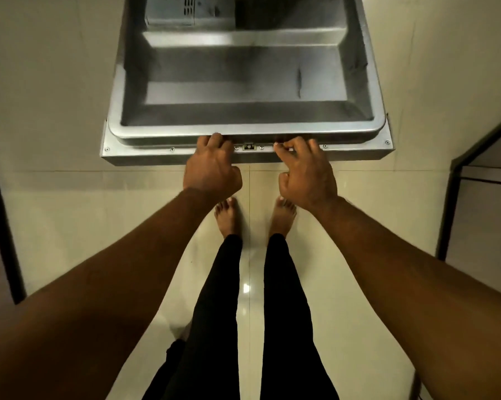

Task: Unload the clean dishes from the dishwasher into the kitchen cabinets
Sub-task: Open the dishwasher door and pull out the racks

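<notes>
Above the person's bare feet (227,217), the big grey steel dishwasher door (243,82) lies open and flat. The left hand (211,166) grips its front edge. The right hand (304,168) curls beside the latch (248,146); whether it holds on is not clear. The door looks heavy, stiff and slippery, so both hands should likely hold that edge.

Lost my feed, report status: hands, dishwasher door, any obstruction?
Left hand grips front edge of lowered grey stainless-steel dishwasher door. Right hand, fingers curled, at same edge; grip unclear. No dishes in view. Bare feet near its edge.
</notes>
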Available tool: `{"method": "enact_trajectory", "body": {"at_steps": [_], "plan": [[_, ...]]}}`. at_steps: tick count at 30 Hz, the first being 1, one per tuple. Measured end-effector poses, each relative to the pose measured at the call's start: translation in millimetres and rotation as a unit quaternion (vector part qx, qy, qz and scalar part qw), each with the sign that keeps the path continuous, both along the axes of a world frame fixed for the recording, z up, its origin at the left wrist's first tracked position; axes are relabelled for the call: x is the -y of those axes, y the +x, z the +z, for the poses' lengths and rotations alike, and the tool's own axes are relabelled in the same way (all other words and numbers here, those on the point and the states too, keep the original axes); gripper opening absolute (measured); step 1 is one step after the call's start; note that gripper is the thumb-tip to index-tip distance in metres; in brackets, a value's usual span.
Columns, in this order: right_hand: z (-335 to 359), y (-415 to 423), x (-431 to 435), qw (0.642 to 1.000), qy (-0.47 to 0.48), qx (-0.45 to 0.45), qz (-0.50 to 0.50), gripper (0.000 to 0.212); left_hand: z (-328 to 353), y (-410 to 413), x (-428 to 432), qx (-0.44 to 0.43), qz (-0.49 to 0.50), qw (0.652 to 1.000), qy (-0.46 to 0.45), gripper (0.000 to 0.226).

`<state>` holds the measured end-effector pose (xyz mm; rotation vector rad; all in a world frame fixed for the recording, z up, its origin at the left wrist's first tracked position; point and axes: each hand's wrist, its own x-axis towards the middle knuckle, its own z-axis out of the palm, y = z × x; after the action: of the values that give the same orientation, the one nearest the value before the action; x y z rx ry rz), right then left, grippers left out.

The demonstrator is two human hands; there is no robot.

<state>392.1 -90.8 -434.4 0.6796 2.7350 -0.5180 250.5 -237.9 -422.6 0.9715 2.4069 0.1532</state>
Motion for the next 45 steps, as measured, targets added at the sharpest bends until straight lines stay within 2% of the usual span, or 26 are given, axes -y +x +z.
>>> {"method": "enact_trajectory", "body": {"at_steps": [17,28,32,39,45], "plan": [[-148,48,44,0.994,0.063,0.064,0.062,0.083,-142,41,30,-0.011,-0.022,0.999,-0.035,0.044],[-238,62,57,0.987,0.123,0.053,0.090,0.087,-230,57,49,-0.008,-0.019,1.000,0.001,0.050],[-263,64,59,0.985,0.143,0.046,0.090,0.087,-255,61,51,-0.009,-0.019,1.000,0.000,0.050],[-293,65,59,0.990,0.117,0.026,0.077,0.082,-285,68,52,-0.010,-0.027,0.999,-0.019,0.055],[-310,63,52,0.991,0.114,0.006,0.072,0.076,-302,72,55,-0.017,-0.055,0.997,-0.047,0.067]]}}
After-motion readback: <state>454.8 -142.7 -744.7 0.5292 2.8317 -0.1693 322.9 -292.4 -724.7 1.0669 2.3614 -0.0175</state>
